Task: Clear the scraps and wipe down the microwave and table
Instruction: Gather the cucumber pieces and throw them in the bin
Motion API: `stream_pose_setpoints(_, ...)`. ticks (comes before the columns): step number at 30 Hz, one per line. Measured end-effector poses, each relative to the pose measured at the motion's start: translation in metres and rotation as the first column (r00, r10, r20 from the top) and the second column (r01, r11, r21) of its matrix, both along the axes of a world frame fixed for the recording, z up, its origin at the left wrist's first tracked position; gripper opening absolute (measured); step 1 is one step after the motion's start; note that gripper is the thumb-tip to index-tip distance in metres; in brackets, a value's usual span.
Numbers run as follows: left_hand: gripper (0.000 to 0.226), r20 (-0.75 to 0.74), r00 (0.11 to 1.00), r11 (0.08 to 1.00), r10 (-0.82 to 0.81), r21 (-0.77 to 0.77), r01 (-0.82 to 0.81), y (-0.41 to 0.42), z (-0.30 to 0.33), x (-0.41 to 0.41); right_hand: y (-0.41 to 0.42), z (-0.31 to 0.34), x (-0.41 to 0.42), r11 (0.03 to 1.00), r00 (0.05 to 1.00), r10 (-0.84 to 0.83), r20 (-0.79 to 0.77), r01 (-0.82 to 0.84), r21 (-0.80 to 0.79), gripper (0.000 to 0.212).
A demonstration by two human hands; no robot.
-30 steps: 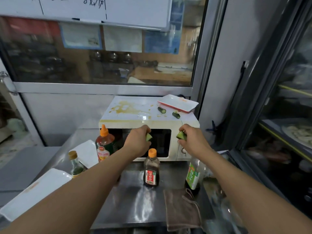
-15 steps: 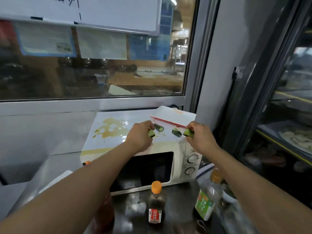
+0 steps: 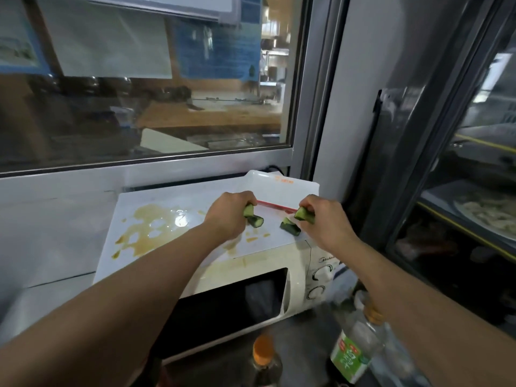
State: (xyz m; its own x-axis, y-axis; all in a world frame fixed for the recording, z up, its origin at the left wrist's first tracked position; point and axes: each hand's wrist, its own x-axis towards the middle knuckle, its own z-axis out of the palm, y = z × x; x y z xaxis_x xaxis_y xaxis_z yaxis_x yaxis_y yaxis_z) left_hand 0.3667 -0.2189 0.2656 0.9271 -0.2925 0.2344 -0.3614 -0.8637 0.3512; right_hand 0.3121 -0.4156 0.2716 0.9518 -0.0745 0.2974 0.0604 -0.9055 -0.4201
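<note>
Hands [image 3: 229, 216] now over microwave [image 3: 296, 263]

Dim, motion-blurred, wide-angle warp, window reflections.

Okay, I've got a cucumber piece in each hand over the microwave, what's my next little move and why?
Probably lower the left hand and pinch up the loose cucumber piece lying right under its fingers, keeping the grip on the piece it already holds. A second loose piece lies by the right hand. Both sit on the microwave top, which needs clearing before the brown spill gets wiped.
</note>
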Motion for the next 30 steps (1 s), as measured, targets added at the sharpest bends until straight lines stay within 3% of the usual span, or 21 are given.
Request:
stream_pose_setpoints(8, 0.042, -0.016, 0.997, 0.986, -0.079, 0.147, 0.08, -0.005, -0.008, 0.019, -0.006, -0.01, 0.015, 1.0, 0.999, 0.021, -0.026, -0.02, 0.022, 0.033)
stream_pose_setpoints(30, 0.034, -0.03, 0.993, 0.986, -0.112, 0.117, 0.114, -0.005, -0.013, 0.027, -0.004, -0.015, 0.022, 0.997, 0.998, 0.054, -0.038, -0.052, 0.058, 0.032)
